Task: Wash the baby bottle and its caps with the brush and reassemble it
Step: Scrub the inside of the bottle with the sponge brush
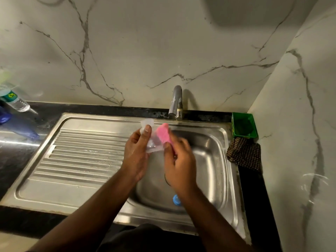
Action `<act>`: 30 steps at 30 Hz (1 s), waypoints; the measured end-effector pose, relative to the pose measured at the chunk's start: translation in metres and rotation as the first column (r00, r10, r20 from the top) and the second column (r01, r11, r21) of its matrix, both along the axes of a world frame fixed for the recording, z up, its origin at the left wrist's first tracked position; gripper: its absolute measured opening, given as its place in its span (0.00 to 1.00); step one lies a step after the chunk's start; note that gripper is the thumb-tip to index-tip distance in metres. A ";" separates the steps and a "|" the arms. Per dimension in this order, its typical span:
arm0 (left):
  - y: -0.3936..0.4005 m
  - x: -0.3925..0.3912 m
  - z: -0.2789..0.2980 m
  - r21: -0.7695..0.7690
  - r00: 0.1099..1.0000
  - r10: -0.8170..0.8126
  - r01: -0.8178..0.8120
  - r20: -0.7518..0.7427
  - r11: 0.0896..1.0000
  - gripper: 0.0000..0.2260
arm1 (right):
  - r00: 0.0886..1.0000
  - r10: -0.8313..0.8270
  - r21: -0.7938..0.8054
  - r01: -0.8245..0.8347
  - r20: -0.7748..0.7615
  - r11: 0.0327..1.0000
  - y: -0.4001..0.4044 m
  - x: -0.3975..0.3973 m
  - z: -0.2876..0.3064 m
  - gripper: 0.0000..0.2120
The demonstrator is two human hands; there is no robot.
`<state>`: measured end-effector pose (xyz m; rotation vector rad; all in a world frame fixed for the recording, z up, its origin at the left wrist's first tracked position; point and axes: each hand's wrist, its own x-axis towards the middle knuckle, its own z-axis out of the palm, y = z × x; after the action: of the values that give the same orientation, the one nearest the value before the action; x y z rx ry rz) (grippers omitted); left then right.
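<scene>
Over the steel sink, my left hand grips a clear plastic bottle piece, its thumb on the upper rim. My right hand holds the brush, whose pink sponge head presses against that clear piece. The brush handle is mostly hidden inside my fingers. A blue ring-shaped cap lies in the basin near the front wall, partly hidden behind my right wrist.
The tap stands behind the basin, with no water visible. A ribbed drainboard lies to the left. A green tub and a dark checked cloth sit at the right. A plastic water bottle and a blue object are far left.
</scene>
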<state>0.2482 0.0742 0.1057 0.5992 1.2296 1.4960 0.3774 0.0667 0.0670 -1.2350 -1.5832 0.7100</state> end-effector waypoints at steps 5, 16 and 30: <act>-0.001 0.004 0.000 -0.070 0.998 -0.051 0.053 0.033 0.996 0.23 | 0.998 -0.010 0.050 0.007 0.063 0.999 -0.004 -0.007 0.009 0.23; 0.002 0.001 0.000 -0.015 0.992 -0.057 0.055 -0.116 0.998 0.21 | 0.998 0.010 0.127 -0.017 0.057 0.992 -0.003 -0.009 0.012 0.23; -0.004 0.020 0.002 0.026 0.979 -0.194 0.196 -0.069 0.980 0.23 | 0.972 -0.112 -0.017 0.111 -0.208 0.994 0.010 0.006 0.007 0.20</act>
<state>0.2685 0.0707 0.1079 0.7738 1.1631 1.3425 0.3837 0.0763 0.0736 -1.2023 -1.3305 0.7460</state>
